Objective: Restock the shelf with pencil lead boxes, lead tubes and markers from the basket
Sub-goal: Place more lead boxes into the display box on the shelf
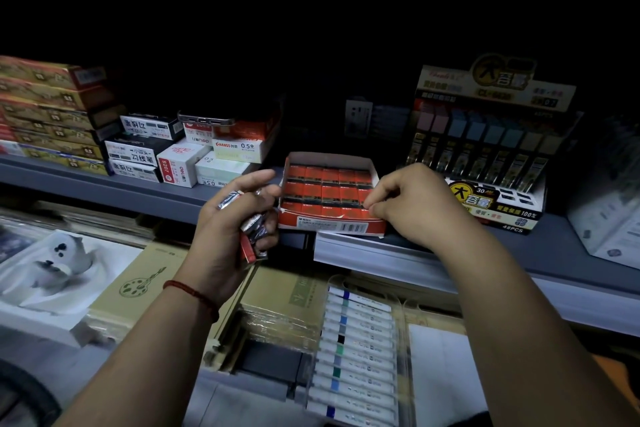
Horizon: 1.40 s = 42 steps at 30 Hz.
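Dim overall; shelf [166, 198] back black, wide-angle edges bent and blurred

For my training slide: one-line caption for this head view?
Left hand grips small lead boxes; right hand pinches at the open red tray on the shelf.

An open tray [330, 218] of lead boxes [329, 189] sits on the shelf [450, 255], the lead-tube display [491, 149] right of it, stacked boxes [180, 152] left.

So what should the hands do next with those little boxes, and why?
Probably move the right hand to pick one of the small boxes from the left hand. The left hand grips several, while the right hand's fingers only pinch the front corner of the red tray, where matching boxes sit.
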{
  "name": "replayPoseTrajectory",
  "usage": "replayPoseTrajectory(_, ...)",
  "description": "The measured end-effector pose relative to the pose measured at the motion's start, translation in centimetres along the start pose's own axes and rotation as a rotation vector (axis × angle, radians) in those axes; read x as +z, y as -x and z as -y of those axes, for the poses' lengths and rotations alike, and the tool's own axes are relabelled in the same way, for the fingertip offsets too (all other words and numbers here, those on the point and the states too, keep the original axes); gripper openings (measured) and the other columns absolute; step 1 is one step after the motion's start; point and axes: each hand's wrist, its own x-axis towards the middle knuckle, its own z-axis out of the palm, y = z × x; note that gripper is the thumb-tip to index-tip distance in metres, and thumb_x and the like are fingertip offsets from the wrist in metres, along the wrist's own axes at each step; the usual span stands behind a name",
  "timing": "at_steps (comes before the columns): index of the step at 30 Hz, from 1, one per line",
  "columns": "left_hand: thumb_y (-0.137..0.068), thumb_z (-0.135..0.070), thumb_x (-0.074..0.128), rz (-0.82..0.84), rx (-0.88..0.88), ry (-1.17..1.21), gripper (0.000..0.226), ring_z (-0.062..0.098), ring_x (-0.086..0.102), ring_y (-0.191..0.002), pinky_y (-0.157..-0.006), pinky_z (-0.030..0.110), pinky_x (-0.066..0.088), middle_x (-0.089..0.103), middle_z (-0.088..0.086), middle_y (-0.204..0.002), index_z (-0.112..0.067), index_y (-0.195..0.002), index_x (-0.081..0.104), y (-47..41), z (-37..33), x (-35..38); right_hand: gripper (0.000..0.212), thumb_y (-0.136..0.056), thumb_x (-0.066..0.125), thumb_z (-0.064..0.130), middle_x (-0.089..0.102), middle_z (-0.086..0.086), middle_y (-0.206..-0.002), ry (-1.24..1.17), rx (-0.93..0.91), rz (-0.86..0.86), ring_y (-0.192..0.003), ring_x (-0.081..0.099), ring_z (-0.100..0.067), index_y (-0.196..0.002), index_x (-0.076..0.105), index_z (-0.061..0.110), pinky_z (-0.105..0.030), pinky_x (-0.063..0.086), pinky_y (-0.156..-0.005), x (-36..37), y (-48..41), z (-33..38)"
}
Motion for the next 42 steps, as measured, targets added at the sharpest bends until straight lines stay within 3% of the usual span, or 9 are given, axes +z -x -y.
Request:
replayPoseTrajectory(5,-0.088,-0.013,0.065,-0.017,0.014,0.062,0.007,0.014,0.046,-0.057,-0.042,0.021,0.034,0.049,0.006,-0.072,-0.01,-0.093,0.06,0.0,0.2,-0.2,0.024,-0.089,0.069,0.004,0.07,0.0,-0.104,0.104,0.027,-0.075,-0.095,0.064,-0.018,-0.077,0.076,0.023,-0.03,0.052,-0.08,0.4,-0.2,0.3)
replayPoseTrajectory(9,-0.093,-0.02,0.066,-0.046,0.045,0.086,0.022,0.015,0.047,-0.059,-0.043,0.021,0.035,0.048,0.002,-0.071,-0.016,-0.079,0.05,-0.1,0.4,-0.3,0.016,-0.094,0.061,0.012,0.057,0.003,-0.099,0.222,-0.233,-0.346,-0.081,0.059,-0.016,-0.097,0.071,0.025,-0.034,0.052,-0.071,2.2,0.2,2.4)
replayPoseTrajectory(13,-0.09,-0.033,0.07,-0.092,0.072,0.028,0.03,0.017,0.049,-0.062,-0.044,0.021,0.036,0.054,0.012,-0.077,-0.006,-0.096,0.06,-0.2,0.3,0.3,0.002,-0.087,0.075,0.024,0.064,0.003,-0.079,-0.326,-0.405,0.007,-0.06,0.055,-0.001,-0.088,0.075,0.021,-0.015,0.046,-0.057,4.7,1.4,6.1)
replayPoseTrajectory(20,-0.084,-0.059,0.064,-0.164,0.128,-0.084,0.054,0.02,0.048,-0.056,-0.05,0.026,0.036,0.059,0.011,-0.069,-0.005,-0.088,0.064,-0.8,0.2,0.9,0.013,-0.082,0.081,0.011,0.063,-0.009,-0.076,-0.457,-0.318,0.183,-0.04,0.052,0.001,-0.09,0.071,0.012,-0.007,0.039,-0.044,5.5,0.9,7.3)
replayPoseTrajectory(25,-0.08,-0.083,0.051,-0.11,0.131,-0.157,0.076,0.021,0.05,-0.056,-0.049,0.027,0.041,0.056,0.019,-0.074,-0.008,-0.083,0.065,-1.6,-0.3,0.5,0.017,-0.08,0.085,0.023,0.066,-0.006,-0.077,-0.464,-0.266,0.166,-0.047,0.056,-0.005,-0.089,0.07,0.02,-0.036,0.057,-0.05,5.9,-0.1,7.4)
replayPoseTrajectory(27,-0.083,-0.077,0.048,-0.097,0.127,-0.134,0.068,0.022,0.053,-0.057,-0.052,0.027,0.041,0.057,0.021,-0.077,-0.011,-0.08,0.066,-1.6,-0.4,0.6,0.018,-0.079,0.085,0.021,0.069,-0.012,-0.083,-0.506,-0.221,0.181,-0.052,0.062,-0.014,-0.09,0.072,0.018,-0.046,0.06,-0.058,5.7,-0.3,7.5)
replayPoseTrajectory(31,-0.101,-0.045,0.047,-0.066,0.083,-0.078,0.038,0.019,0.049,-0.05,-0.046,0.023,0.036,0.047,0.016,-0.068,-0.008,-0.094,0.052,-1.9,-0.5,0.1,0.019,-0.082,0.081,0.01,0.07,-0.019,-0.086,-0.638,-0.118,0.241,-0.051,0.059,-0.018,-0.098,0.07,0.013,-0.031,0.051,-0.048,5.6,-0.7,7.7)
replayPoseTrajectory(35,-0.092,-0.027,0.056,0.008,0.107,-0.109,0.014,0.015,0.052,-0.057,-0.047,0.023,0.041,0.053,0.001,-0.067,-0.014,-0.095,0.054,-2.2,-0.8,-0.5,0.029,-0.084,0.078,0.005,0.073,-0.014,-0.086,-0.708,-0.069,0.254,-0.062,0.061,-0.027,-0.108,0.065,0.015,-0.038,0.051,-0.058,5.6,-1.1,7.9)
replayPoseTrajectory(42,-0.094,-0.023,0.049,0.115,0.062,-0.023,0.016,0.014,0.051,-0.059,-0.049,0.023,0.04,0.054,0.006,-0.071,-0.008,-0.102,0.051,-2.0,-0.9,-0.7,0.023,-0.084,0.073,-0.007,0.069,-0.015,-0.076,-0.895,-0.045,0.293,-0.06,0.066,-0.02,-0.105,0.066,-0.003,-0.024,0.058,-0.057,5.6,-1.5,7.5)
